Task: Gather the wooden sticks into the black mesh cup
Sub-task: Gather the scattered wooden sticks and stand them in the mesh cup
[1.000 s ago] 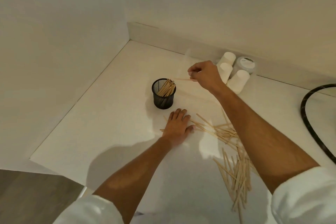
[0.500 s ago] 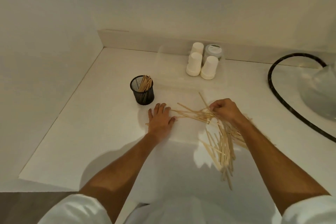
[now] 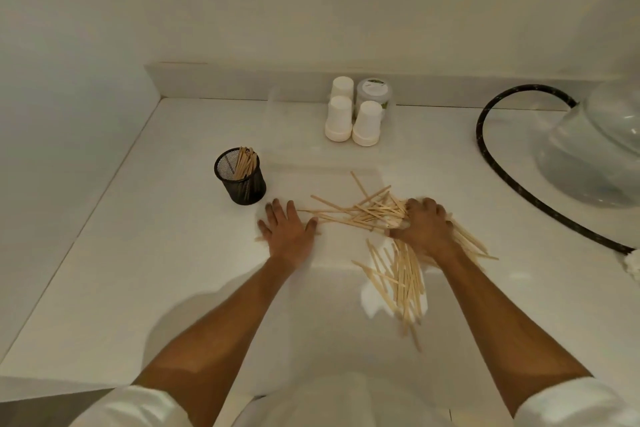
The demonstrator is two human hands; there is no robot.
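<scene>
The black mesh cup (image 3: 240, 180) stands upright on the white counter, left of centre, with several wooden sticks leaning inside it. A loose pile of wooden sticks (image 3: 363, 213) lies scattered to its right, and more sticks (image 3: 403, 282) trail toward me. My left hand (image 3: 289, 230) rests flat on the counter just below and right of the cup, fingers spread, touching the ends of a few sticks. My right hand (image 3: 424, 224) lies on top of the pile with fingers curled down over the sticks; whether it grips any is hidden.
Three upturned white paper cups (image 3: 349, 118) and a lidded jar (image 3: 374, 90) stand by the back wall. A black hose (image 3: 502, 170) curves along the right side next to a clear glass bowl (image 3: 595, 156). Walls close the left and back; the counter's front edge (image 3: 52, 378) is near me.
My right hand came back from above the cup down onto the stick pile and now presses into it. My left hand stayed flat. The view shifted to the right.
</scene>
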